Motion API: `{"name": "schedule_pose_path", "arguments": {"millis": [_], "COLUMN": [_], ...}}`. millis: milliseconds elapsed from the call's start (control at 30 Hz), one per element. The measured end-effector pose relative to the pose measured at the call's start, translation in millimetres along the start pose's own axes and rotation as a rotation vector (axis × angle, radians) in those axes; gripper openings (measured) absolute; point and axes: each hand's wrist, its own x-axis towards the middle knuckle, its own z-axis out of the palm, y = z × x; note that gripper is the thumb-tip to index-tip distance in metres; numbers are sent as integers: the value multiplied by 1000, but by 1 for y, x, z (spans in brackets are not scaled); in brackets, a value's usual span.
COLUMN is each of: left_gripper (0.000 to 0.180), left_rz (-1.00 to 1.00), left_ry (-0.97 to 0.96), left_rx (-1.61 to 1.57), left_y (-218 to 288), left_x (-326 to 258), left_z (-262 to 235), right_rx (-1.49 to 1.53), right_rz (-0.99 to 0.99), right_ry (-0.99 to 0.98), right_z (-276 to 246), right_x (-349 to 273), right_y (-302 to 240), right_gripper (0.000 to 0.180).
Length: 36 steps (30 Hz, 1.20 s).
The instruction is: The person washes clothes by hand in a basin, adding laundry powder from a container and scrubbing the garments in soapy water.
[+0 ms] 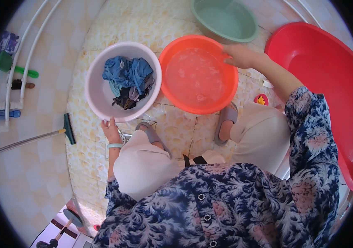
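Observation:
My left hand point(111, 131) is at the near rim of a pale pinkish-white basin point(94, 93), its fingertips closed on the edge. Inside that basin lies a heap of wet-looking clothes point(129, 76), blue on top with dark and greyish pieces below. To its right stands an orange basin point(201, 108) holding cloudy water with some foam point(195, 74). My right hand point(239, 56) reaches over the far right rim of the orange basin, with fingers stretched out and nothing visible in them. Its fingertips are slightly blurred.
A green basin point(226, 25) with water stands behind the orange one. A large red tub point(321, 62) fills the right side. A floor squeegee point(69, 129) leans at the left, near a wall rail point(23, 68) with brushes. A small red-and-yellow object point(261, 99) lies by my right leg.

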Motion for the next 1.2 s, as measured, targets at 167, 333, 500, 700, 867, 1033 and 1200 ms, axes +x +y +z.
{"name": "schedule_pose_path", "arguments": {"millis": [167, 333, 500, 700, 867, 1033, 1200], "left_gripper": [61, 51, 58, 51, 30, 20, 23], "left_rz": [569, 188, -324, -532, -374, -368, -276], "left_ry": [-1, -864, -1166, -742, -748, -589, -540], "left_rx": [272, 682, 1182, 775, 387, 324, 216], "left_y": [59, 122, 104, 13, -28, -24, -25], "left_x": [-5, -41, -81, -102, -105, -113, -116], "left_z": [-13, 56, 113, 166, 165, 157, 169], "right_rx": [297, 960, 801, 1105, 1230, 1126, 1119], "right_rz": [239, 764, 878, 732, 862, 755, 671], "right_ry": [-5, 93, 163, 397, 405, 464, 441], "right_z": [82, 155, 219, 204, 222, 194, 195], "right_x": [-47, -79, -56, -81, -81, -77, -65], "right_y": [25, 38, 19, -13, -23, -28, -7], "right_gripper": [38, 56, 62, 55, 52, 48, 45]}}
